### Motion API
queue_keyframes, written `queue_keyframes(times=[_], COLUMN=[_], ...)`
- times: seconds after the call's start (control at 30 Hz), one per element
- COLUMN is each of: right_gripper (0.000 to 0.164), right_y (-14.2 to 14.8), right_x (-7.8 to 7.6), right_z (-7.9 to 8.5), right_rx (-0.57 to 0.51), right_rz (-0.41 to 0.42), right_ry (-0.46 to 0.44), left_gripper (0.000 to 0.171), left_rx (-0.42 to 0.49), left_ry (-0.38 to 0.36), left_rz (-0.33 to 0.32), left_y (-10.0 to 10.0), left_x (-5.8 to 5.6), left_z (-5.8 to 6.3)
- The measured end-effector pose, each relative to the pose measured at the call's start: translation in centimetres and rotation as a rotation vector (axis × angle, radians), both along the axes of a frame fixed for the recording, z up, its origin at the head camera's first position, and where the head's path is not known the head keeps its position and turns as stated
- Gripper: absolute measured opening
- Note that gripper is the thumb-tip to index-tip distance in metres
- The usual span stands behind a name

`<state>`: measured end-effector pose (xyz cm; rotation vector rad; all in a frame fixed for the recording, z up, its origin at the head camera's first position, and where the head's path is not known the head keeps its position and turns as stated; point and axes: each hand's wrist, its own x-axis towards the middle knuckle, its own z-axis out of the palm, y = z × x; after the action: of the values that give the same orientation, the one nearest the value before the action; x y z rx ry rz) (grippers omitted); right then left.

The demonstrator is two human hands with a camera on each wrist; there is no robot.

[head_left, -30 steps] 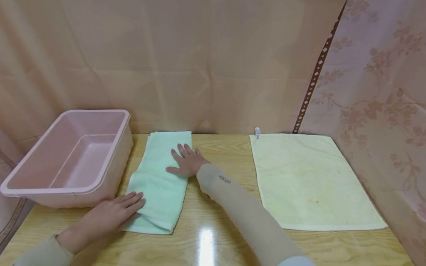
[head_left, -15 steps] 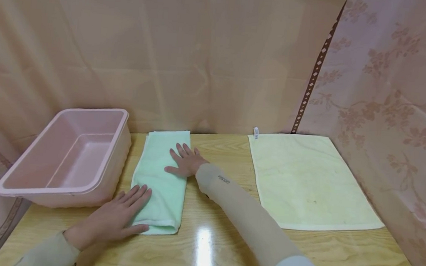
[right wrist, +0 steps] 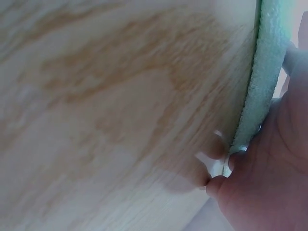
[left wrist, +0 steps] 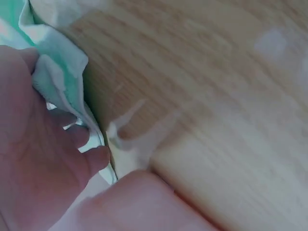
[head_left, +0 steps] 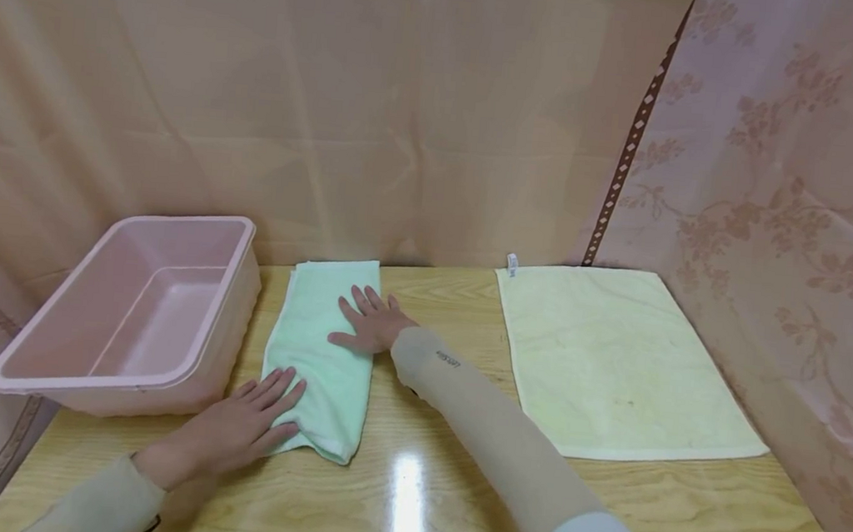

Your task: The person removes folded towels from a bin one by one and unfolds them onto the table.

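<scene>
A mint-green towel point(head_left: 321, 366), folded into a long strip, lies on the table between the basin and a flat yellow towel. My left hand point(head_left: 229, 430) rests on its near left edge, fingers stretched over the cloth and thumb close to the front end. That front end is rumpled. Higher up, my right hand point(head_left: 373, 320) lies spread on the right half of the strip. In the left wrist view a wavy edge of the green towel point(left wrist: 62, 57) shows beside the fingers. The right wrist view has the towel's thick side point(right wrist: 264, 67) next to that hand.
A pink plastic basin point(head_left: 230, 317) stands at the left, close beside the green towel. The yellow towel point(head_left: 622, 365) is spread flat at the right, with a small white label at its back corner. Curtains point(head_left: 348, 109) hang behind the wooden table point(head_left: 468, 503).
My left hand has shifted slightly right, further onto the green towel. The towel's straight front end has become rumpled and drawn in. My right hand has stayed in place.
</scene>
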<state>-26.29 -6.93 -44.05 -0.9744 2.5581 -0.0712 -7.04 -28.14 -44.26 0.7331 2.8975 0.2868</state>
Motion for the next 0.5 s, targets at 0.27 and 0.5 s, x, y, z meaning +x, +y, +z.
queue_keyframes(times=[0.27,0.5], right_gripper=[0.081,0.080], right_y=[-0.3,-0.8], right_x=[-0.1,-0.8], right_z=[-0.1,-0.9], right_rx=[-0.004,0.031], right_rz=[-0.012,-0.041], right_ry=[-0.002,-0.016], left_gripper=[0.060,0.057], left_rx=[0.015,0.065], left_ry=[0.012,0.039], left_rz=[-0.021,-0.088], left_y=[-0.3,1.2], left_x=[0.1,-0.3], left_z=[1.3,1.1])
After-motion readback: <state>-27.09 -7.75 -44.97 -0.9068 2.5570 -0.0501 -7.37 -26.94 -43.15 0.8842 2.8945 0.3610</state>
